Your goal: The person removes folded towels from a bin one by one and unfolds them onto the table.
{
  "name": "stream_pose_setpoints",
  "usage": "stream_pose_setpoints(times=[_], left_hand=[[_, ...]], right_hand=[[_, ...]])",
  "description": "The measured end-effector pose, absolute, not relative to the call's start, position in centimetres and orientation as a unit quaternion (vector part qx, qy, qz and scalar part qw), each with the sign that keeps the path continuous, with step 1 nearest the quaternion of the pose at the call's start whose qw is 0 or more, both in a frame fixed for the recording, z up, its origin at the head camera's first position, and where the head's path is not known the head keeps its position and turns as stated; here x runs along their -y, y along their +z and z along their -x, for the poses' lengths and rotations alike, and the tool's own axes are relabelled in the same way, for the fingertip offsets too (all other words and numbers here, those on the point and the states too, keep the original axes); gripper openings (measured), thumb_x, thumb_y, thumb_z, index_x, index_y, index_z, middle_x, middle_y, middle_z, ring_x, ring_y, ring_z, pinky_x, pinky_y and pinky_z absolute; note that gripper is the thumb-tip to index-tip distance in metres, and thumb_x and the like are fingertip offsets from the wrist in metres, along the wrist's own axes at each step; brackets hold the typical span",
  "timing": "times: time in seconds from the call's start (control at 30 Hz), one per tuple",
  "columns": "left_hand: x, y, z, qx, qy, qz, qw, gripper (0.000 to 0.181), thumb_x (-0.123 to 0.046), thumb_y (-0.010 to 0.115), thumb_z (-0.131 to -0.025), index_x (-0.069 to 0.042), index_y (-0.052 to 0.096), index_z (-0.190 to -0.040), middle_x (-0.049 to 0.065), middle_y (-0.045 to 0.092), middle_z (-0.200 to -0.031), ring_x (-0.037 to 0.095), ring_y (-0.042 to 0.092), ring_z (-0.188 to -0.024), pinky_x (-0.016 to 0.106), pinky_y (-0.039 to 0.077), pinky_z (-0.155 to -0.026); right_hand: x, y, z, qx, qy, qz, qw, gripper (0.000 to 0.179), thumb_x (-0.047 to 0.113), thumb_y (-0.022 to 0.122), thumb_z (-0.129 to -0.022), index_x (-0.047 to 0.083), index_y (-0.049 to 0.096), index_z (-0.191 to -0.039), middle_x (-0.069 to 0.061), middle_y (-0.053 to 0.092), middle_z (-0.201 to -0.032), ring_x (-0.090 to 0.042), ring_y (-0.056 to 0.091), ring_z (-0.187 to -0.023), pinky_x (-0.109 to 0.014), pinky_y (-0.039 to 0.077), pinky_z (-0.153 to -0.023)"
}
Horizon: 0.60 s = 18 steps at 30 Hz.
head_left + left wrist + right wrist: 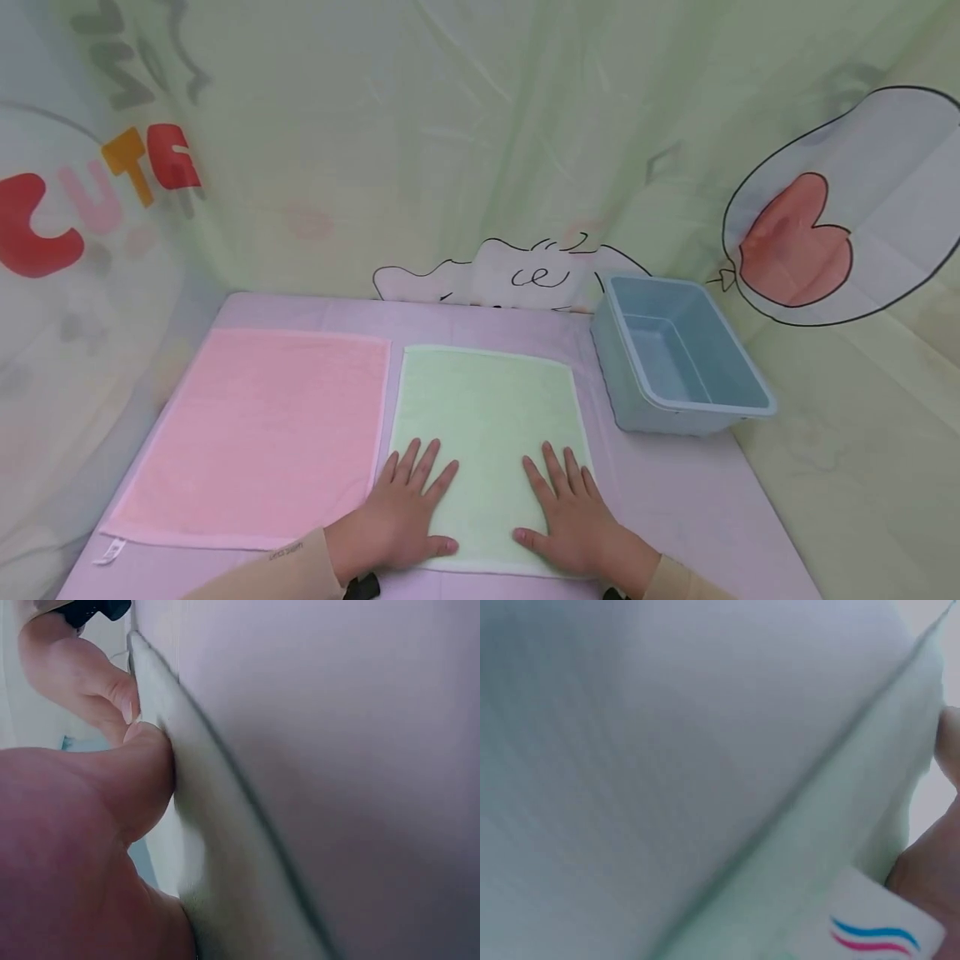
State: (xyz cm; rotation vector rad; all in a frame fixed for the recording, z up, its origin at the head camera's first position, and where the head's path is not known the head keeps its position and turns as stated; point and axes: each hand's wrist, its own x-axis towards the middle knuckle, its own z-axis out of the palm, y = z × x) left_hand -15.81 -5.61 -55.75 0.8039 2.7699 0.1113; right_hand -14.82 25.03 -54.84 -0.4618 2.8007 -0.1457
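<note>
A pale green towel (487,417) lies spread flat on the table in the head view. My left hand (405,508) rests palm down on its lower left part, fingers straight and spread. On the lower right part my right hand (568,517) lies the same way, its thumb pointing inward. Neither hand grips the cloth. In the left wrist view the left thumb (142,772) touches the towel near its front edge (225,795). A white label (877,922) with blue and pink waves shows beside the right hand in the right wrist view.
Left of the green towel a pink towel (277,433) is spread flat, with a small white tag (111,552) at its lower left corner. A light blue plastic basin (637,408) stands at the back right of the lilac-covered table (675,492). Printed curtains (337,150) enclose the table.
</note>
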Motion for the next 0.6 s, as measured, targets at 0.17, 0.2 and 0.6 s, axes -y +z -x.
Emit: stream_pose_setpoints(times=[0.17,0.2,0.6], left_hand=[[6.3,-55.9,14.7,-0.951,0.047,-0.28,0.119,0.108,-0.088,0.049,-0.092,-0.028,0.014,-0.175,0.016,0.001,-0.183,0.044,0.004,-0.169,0.067,0.018,-0.133],[6.3,-55.9,14.5,-0.951,0.05,-0.281,0.115,0.108,-0.087,0.049,-0.092,-0.028,0.016,-0.175,0.017,0.003,-0.183,0.045,0.005,-0.169,0.067,0.019,-0.133],[6.8,-55.2,13.3,-0.952,0.05,-0.285,0.104,0.103,-0.084,0.049,-0.095,-0.026,0.018,-0.174,0.018,0.006,-0.182,0.046,0.008,-0.168,0.067,0.019,-0.133]], right_hand=[[-25.2,-55.0,13.9,-0.975,-0.06,0.152,0.148,0.107,0.083,0.051,-0.096,0.016,0.02,-0.174,-0.023,0.0,-0.182,-0.057,0.001,-0.165,-0.08,0.018,-0.125],[-25.3,-55.0,13.7,-0.975,-0.063,0.151,0.148,0.106,0.082,0.051,-0.097,0.015,0.02,-0.174,-0.023,0.0,-0.182,-0.057,0.001,-0.165,-0.08,0.018,-0.125],[-25.1,-54.2,12.5,-0.974,-0.084,0.146,0.151,0.104,0.078,0.052,-0.099,0.012,0.021,-0.173,-0.025,0.0,-0.181,-0.057,-0.001,-0.165,-0.081,0.015,-0.125]])
